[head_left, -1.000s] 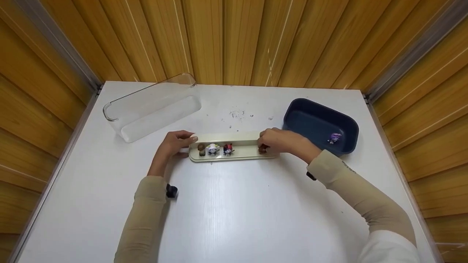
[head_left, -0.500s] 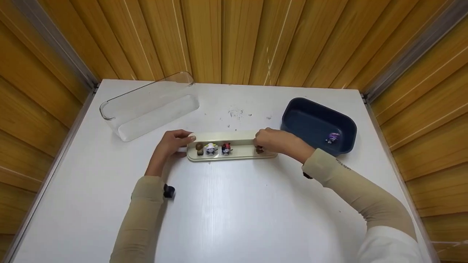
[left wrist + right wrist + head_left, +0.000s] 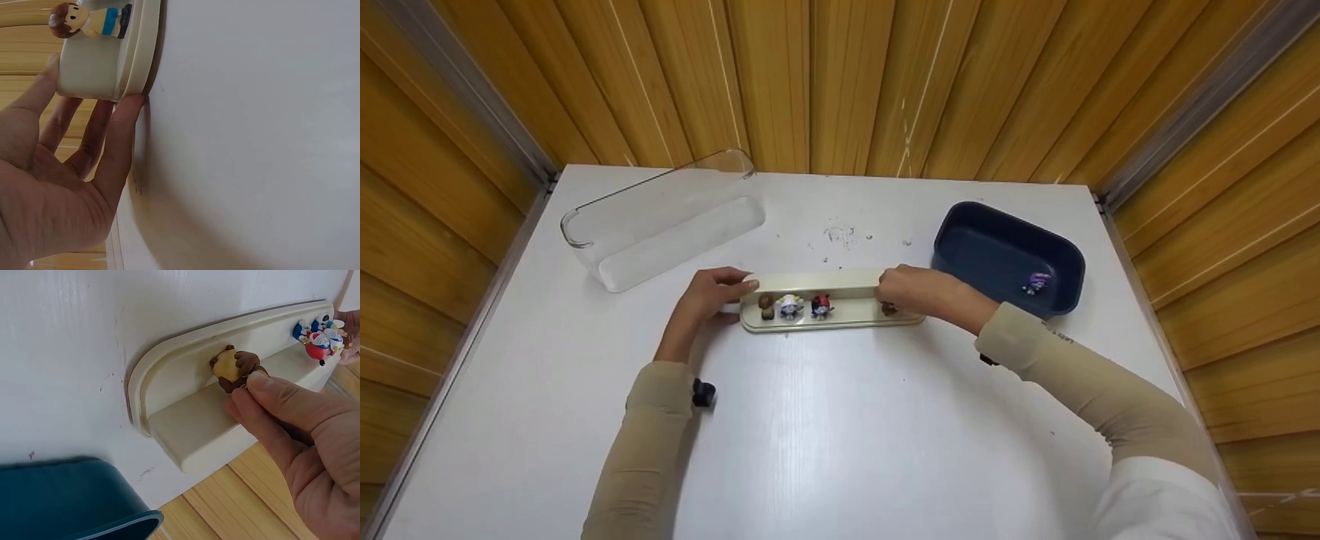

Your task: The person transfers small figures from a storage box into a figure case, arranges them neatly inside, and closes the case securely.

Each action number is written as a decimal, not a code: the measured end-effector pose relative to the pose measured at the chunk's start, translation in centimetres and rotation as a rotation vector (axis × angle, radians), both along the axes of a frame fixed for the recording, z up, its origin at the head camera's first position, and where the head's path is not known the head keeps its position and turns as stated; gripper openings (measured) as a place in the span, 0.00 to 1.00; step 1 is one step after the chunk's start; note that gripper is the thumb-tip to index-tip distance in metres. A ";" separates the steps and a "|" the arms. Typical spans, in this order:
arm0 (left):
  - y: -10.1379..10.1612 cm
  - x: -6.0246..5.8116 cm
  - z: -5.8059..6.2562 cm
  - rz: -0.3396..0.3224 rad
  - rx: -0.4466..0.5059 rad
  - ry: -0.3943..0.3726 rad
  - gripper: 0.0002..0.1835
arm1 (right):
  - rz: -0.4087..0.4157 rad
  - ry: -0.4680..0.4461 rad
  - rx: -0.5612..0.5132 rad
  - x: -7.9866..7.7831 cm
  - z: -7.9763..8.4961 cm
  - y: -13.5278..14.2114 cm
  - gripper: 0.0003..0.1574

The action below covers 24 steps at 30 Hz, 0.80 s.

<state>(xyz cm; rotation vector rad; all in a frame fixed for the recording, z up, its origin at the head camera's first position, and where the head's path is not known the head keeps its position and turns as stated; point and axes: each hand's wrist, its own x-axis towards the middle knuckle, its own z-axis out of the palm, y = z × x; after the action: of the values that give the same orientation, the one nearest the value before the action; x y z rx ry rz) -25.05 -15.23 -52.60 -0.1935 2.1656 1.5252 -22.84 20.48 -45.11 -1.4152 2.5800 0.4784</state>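
On the table (image 3: 840, 427), only the head view shows the clear box (image 3: 652, 214), far left; the blue tub (image 3: 1009, 231) sits far right, the cream stand (image 3: 817, 280) nearer. The left hand (image 3: 712, 295) grips the stand's left end; the right hand (image 3: 924, 289) pinches a brown-and-yellow figure (image 3: 230, 367) at its right end, mostly blocked from the head, plain from the right wrist.

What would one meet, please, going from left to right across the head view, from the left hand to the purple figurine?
Left hand → brown-haired figurine → white-hatted figurine → red-and-dark figurine → right hand → purple figurine.
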 end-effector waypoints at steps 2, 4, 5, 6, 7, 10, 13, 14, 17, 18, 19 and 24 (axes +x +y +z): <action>0.0 0.0 0.1 -0.001 0.001 -0.001 0.26 | 0.012 0.026 0.000 0.0 0.0 0.1 0.07; 0.0 0.0 0.2 0.004 0.002 -0.003 0.25 | 0.024 0.047 -0.006 0.1 0.1 0.1 0.05; 0.0 0.0 0.2 0.005 0.005 -0.002 0.25 | 0.033 0.060 -0.008 0.1 0.1 0.1 0.04; 0.1 0.0 0.1 0.004 0.007 0.000 0.25 | 0.036 0.062 -0.012 0.0 0.2 0.1 0.03; 0.1 0.0 0.1 0.005 0.008 0.003 0.25 | 0.037 0.063 -0.011 0.0 0.2 0.1 0.03; 0.3 0.0 0.0 -0.001 0.013 0.009 0.26 | 0.017 0.034 -0.007 0.0 0.3 0.2 0.03; 0.4 0.1 -0.1 0.007 0.012 0.004 0.27 | -0.022 -0.017 -0.025 -0.1 0.2 0.2 0.04; 0.4 0.1 -0.1 0.011 0.011 0.001 0.26 | -0.035 -0.035 -0.035 -0.1 0.2 0.2 0.04; 0.4 0.1 0.0 0.019 0.007 -0.007 0.26 | -0.080 -0.094 -0.085 -0.1 0.0 0.2 0.06; 0.4 0.1 0.0 0.019 0.006 -0.007 0.26 | -0.097 -0.110 -0.101 0.0 -0.1 0.2 0.06; 0.4 0.1 0.1 0.015 0.003 -0.005 0.26 | -0.113 -0.124 -0.117 0.0 -0.1 0.3 0.07; 0.3 0.1 0.2 0.015 -0.001 -0.005 0.25 | -0.167 -0.163 -0.188 0.2 -0.2 0.6 0.11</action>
<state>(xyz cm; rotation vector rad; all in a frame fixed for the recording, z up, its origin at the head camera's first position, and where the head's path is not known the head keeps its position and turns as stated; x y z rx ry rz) -24.93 -14.92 -52.41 -0.2150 2.1657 1.5301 -22.68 21.10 -45.35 -1.2191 2.6348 0.0947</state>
